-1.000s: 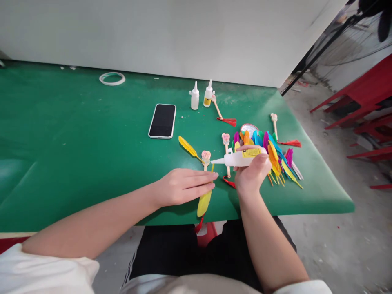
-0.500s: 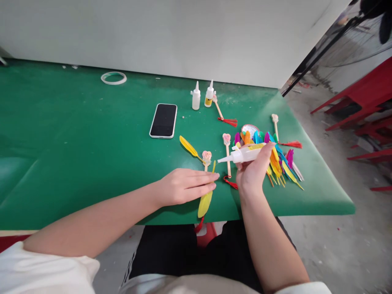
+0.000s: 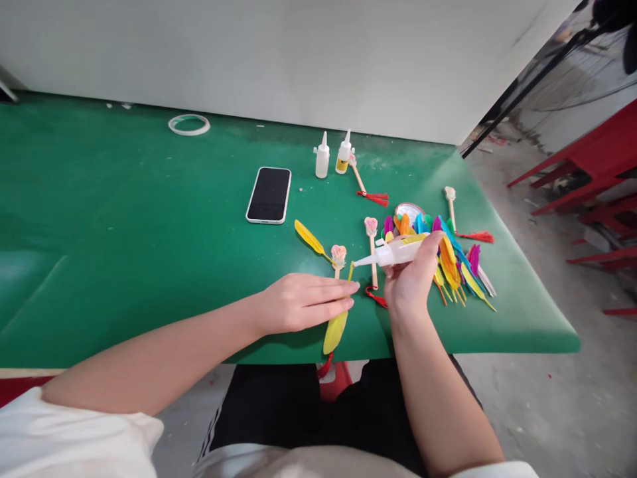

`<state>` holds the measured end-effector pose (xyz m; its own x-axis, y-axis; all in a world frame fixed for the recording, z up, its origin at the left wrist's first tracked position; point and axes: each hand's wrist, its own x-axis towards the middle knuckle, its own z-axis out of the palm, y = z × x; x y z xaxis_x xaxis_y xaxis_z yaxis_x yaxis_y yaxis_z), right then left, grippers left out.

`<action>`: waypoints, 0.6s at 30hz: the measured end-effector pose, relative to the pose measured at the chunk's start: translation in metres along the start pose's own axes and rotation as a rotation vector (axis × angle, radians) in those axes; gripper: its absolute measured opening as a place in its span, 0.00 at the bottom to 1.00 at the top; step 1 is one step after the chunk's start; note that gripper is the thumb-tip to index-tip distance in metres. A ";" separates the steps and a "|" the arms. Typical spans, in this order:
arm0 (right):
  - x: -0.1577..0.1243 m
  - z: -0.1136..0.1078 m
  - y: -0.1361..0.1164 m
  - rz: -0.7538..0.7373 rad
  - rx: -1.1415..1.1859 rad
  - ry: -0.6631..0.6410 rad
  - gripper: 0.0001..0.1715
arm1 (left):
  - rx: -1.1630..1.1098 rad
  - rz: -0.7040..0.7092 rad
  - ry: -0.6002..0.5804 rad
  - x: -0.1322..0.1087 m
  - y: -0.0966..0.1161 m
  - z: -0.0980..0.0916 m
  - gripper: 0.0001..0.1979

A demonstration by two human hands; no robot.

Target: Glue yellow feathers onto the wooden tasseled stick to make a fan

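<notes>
My right hand [image 3: 411, 282] grips a white glue bottle [image 3: 398, 250] with a yellow label, its nozzle pointing left toward a wooden stick with a pink heart top [image 3: 338, 255]. My left hand [image 3: 303, 302] lies flat on the green table [image 3: 124, 219], fingers stretched out, pressing down on that stick and a yellow feather [image 3: 334, 328] near the front edge. Another yellow feather [image 3: 308, 238] lies just left of the heart top. A second heart-topped stick [image 3: 371, 249] with a red tassel lies between my hands.
A heap of coloured feathers [image 3: 450, 259] lies right of my right hand. A black phone [image 3: 269, 194], two small glue bottles [image 3: 332, 157], more tasselled sticks [image 3: 365, 186] and a white tape ring [image 3: 188, 124] sit farther back. Red furniture [image 3: 592, 179] stands beyond the table's right edge.
My right hand has tilted the glue bottle so its nozzle dips lower and sits a little farther right. My left hand has stayed flat on the feather and stick.
</notes>
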<state>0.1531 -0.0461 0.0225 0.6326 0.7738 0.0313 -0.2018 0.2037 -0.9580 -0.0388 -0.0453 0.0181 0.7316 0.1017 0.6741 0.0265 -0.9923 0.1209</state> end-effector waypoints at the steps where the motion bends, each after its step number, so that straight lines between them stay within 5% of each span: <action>1: 0.000 0.000 0.000 0.000 -0.002 0.000 0.27 | 0.003 -0.003 -0.001 0.000 0.000 0.000 0.13; 18: -0.006 0.002 -0.007 0.057 0.048 0.063 0.26 | 0.006 -0.001 0.000 0.000 0.000 0.000 0.13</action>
<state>0.1494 -0.0508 0.0300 0.6644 0.7461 -0.0427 -0.2737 0.1897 -0.9429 -0.0388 -0.0453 0.0182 0.7313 0.1026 0.6743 0.0315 -0.9926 0.1169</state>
